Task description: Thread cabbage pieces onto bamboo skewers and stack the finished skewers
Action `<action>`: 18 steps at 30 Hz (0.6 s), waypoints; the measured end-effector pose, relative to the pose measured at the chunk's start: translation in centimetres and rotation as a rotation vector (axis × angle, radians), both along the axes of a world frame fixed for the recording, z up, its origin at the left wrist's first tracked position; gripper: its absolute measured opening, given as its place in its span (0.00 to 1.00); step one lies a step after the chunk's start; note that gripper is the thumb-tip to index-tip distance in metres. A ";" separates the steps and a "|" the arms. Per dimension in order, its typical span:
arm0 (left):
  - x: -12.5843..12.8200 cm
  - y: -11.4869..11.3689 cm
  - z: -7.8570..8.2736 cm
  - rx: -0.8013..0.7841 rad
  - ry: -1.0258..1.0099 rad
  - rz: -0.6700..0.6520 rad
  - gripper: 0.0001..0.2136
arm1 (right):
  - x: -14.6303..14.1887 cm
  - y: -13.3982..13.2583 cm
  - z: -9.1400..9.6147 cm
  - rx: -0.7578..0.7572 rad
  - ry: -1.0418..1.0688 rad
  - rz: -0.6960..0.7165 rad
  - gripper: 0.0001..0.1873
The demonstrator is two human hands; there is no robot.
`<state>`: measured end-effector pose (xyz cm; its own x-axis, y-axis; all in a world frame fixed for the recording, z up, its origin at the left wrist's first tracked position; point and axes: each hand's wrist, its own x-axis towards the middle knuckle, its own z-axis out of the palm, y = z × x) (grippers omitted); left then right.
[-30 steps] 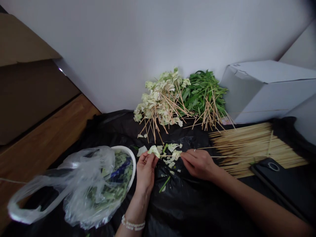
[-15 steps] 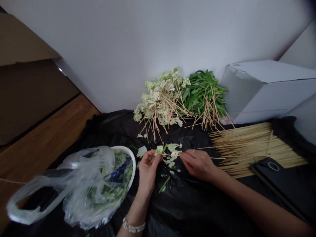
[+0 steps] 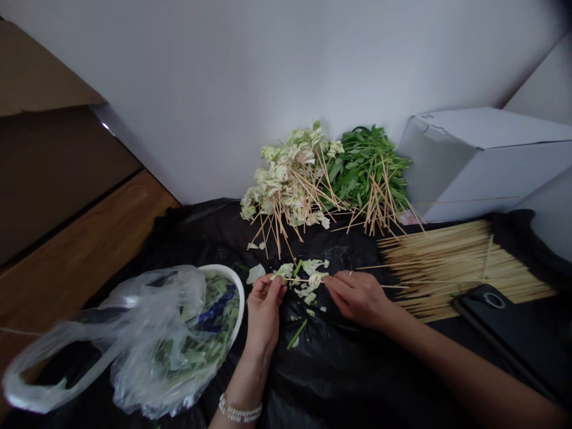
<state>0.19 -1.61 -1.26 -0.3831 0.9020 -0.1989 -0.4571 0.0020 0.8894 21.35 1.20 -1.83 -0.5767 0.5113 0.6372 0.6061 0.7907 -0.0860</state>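
Note:
My left hand (image 3: 266,304) pinches a pale green cabbage piece (image 3: 282,272) at the left end of a thin wooden skewer (image 3: 393,287). Closed round that skewer from the right is my right hand (image 3: 355,297), its fingertips against another cabbage piece (image 3: 316,279) threaded there. The skewer lies nearly level between both hands, its bare end sticking out past my right hand. Beneath them, loose cabbage scraps (image 3: 309,295) and a green stem (image 3: 297,334) lie on the black plastic sheet (image 3: 330,375).
Behind are piled cabbage skewers (image 3: 286,173) and leafy green skewers (image 3: 366,161). Bare skewers (image 3: 447,268) and a black phone (image 3: 496,316) lie right, near a white box (image 3: 487,155). Left stand a white bowl (image 3: 241,298) with greens, a clear plastic bag (image 3: 147,339) and a cardboard box (image 3: 53,167).
My left hand has shifted slightly left, together with the cabbage piece in its fingers, so more skewer shows between the two pieces. My right hand has barely moved.

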 end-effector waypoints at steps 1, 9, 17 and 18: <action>0.0 0.0 -0.1 0.005 0.017 -0.003 0.13 | 0.0 0.0 0.0 -0.002 -0.003 -0.002 0.10; -0.2 -0.3 -0.5 0.065 0.288 -0.016 0.13 | -0.1 0.0 0.1 -0.015 0.012 -0.047 0.10; 0.1 -0.7 -0.4 0.099 0.621 0.019 0.08 | -0.1 -0.2 0.2 -0.037 -0.003 -0.049 0.11; 0.1 -0.8 -0.5 0.103 0.657 0.023 0.08 | -0.1 -0.2 0.2 -0.035 -0.003 -0.052 0.11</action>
